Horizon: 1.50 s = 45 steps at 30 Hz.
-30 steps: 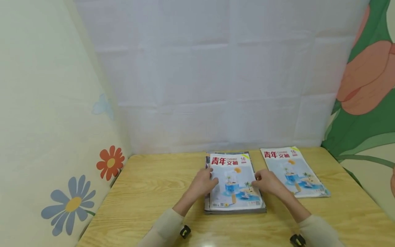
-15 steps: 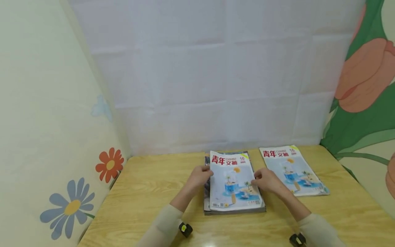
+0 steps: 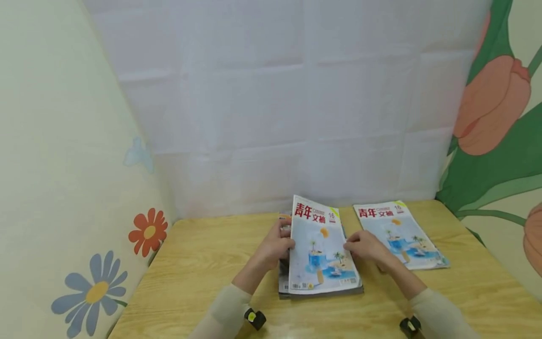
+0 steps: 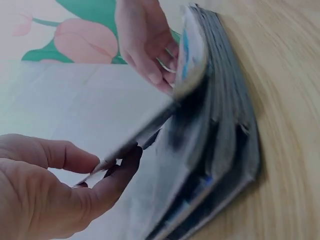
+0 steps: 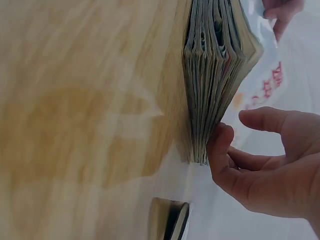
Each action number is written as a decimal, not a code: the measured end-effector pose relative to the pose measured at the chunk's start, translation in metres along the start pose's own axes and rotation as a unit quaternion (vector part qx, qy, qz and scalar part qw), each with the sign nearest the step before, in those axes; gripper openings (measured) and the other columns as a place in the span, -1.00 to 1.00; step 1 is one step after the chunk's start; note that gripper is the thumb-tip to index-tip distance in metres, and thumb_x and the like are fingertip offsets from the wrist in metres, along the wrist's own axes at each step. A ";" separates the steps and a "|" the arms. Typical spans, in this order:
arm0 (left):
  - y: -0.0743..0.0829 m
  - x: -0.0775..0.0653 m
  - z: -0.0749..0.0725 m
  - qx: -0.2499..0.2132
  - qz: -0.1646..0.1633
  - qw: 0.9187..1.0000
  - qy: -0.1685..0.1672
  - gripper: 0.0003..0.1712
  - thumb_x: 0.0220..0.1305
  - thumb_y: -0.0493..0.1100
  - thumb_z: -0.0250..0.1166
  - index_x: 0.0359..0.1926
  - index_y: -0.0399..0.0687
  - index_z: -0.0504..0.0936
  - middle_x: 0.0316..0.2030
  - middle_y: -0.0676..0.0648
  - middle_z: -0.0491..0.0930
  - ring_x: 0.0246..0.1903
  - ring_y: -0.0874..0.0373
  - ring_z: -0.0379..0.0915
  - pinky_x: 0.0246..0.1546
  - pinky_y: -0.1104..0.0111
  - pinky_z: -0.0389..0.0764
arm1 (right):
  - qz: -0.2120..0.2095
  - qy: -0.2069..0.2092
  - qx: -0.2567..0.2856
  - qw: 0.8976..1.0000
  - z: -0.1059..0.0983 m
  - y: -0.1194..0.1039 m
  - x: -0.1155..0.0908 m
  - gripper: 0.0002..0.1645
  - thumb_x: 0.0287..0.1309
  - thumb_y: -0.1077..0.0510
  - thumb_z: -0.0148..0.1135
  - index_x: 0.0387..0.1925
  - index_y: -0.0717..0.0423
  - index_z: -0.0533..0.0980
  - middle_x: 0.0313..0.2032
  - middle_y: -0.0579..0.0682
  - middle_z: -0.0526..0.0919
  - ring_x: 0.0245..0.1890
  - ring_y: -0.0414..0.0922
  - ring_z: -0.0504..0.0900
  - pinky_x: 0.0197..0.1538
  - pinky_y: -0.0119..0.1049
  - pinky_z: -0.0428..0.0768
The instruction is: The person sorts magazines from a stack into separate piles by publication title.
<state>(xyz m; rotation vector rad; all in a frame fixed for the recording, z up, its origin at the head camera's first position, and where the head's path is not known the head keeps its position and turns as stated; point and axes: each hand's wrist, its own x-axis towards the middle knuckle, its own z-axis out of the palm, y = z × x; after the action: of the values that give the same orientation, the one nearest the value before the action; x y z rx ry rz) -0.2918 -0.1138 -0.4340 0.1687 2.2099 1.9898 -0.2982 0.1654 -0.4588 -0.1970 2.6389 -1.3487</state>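
A stack of magazines (image 5: 205, 75) lies near the middle of the table, its edges facing the right wrist camera. Its top magazine (image 3: 317, 256) has a white and blue cover with red characters and an ice-lolly picture. My left hand (image 3: 274, 247) pinches this magazine's left side between thumb and fingers. That side is raised off the stack, and a wide gap shows beneath it in the left wrist view. My right hand (image 3: 369, 247) is at the opposite side, bent fingers touching the stack's edge (image 5: 212, 127) and the thumb (image 5: 257, 119) apart from them, over the cover.
To the right lies another magazine (image 3: 398, 238) with the same cover. The wood-grain table (image 3: 203, 273) meets a white cloth (image 3: 254, 117) at the back. Painted walls stand on both sides, with flowers (image 3: 96, 293) at left.
The left hand has lifted the top magazine's left side, so its upper left corner now stands higher and the cover tilts rightward. The right hand stays at the right edge.
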 end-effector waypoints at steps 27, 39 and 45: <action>0.012 0.036 0.015 -0.197 -0.019 0.980 -0.006 -0.19 -0.05 -0.69 -0.02 0.27 -0.16 0.21 -0.05 -0.19 0.55 -0.37 0.03 0.55 -0.57 0.33 0.53 | 0.026 -0.081 0.336 0.938 -0.051 0.015 -0.017 -0.16 0.40 0.27 0.11 0.57 0.26 -0.03 0.18 0.32 0.53 0.05 0.14 0.63 -0.04 0.04 0.67; -0.005 0.073 0.054 -0.246 -0.078 0.966 -0.012 -0.08 0.04 -0.71 -0.04 0.44 -0.14 0.14 0.25 -0.31 0.40 -0.06 -0.13 0.55 -0.27 0.07 0.60 | 0.015 -0.139 0.437 0.888 -0.073 0.068 -0.034 0.06 0.15 0.61 -0.14 0.60 0.23 -0.30 0.30 0.43 0.29 0.13 0.24 0.55 0.14 0.23 0.50; -0.006 0.097 0.094 -0.242 -0.109 0.964 -0.017 -0.06 -0.02 -0.72 0.01 0.44 -0.15 0.25 0.19 -0.32 0.49 0.06 -0.23 0.53 -0.11 0.02 0.62 | 0.027 -0.082 0.388 0.917 -0.093 0.090 -0.042 0.05 0.11 0.58 -0.16 0.58 0.32 -0.32 0.35 0.51 0.16 0.07 0.16 0.58 0.10 0.17 0.55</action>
<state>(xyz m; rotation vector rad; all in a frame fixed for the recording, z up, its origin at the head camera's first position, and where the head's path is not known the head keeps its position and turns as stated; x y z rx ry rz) -0.3687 -0.0043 -0.4543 -0.0967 1.5756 2.2939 -0.2806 0.2989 -0.4748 -0.1139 1.7747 -2.1112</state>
